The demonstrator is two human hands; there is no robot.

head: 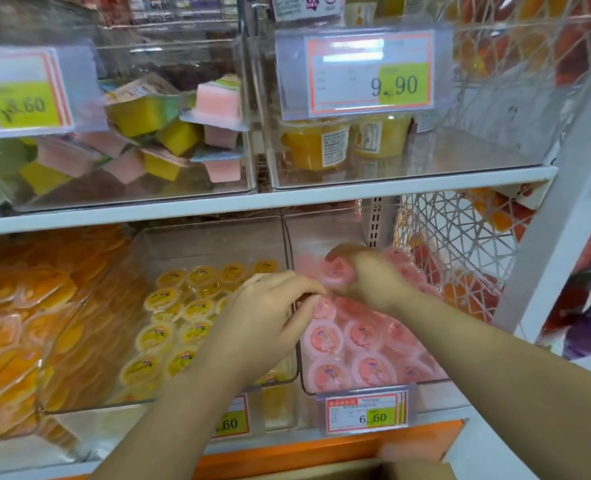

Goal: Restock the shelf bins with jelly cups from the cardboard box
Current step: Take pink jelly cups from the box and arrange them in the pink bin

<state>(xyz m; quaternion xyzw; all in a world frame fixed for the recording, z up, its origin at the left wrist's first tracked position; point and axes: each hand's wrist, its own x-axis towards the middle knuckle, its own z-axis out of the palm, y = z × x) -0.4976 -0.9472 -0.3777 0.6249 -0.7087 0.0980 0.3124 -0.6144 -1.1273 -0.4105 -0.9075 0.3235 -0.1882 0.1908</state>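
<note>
Both hands reach into a clear bin [373, 386] on the lower shelf, filled with several pink jelly cups [363, 336]. My right hand [370, 275] is at the back of the bin, fingers curled around one pink jelly cup [335, 273]. My left hand [262, 313] rests at the bin's left wall, fingertips bent onto a pink cup [321, 308] near the middle. A corner of the cardboard box [408, 471] shows at the bottom edge.
Left of the pink bin stands a clear bin of yellow jelly cups [183, 327], then one of orange cups [27, 323]. The upper shelf holds bins of square jellies [169, 133] and yellow tubs [314, 143]. A white lattice panel [460, 244] closes the right side.
</note>
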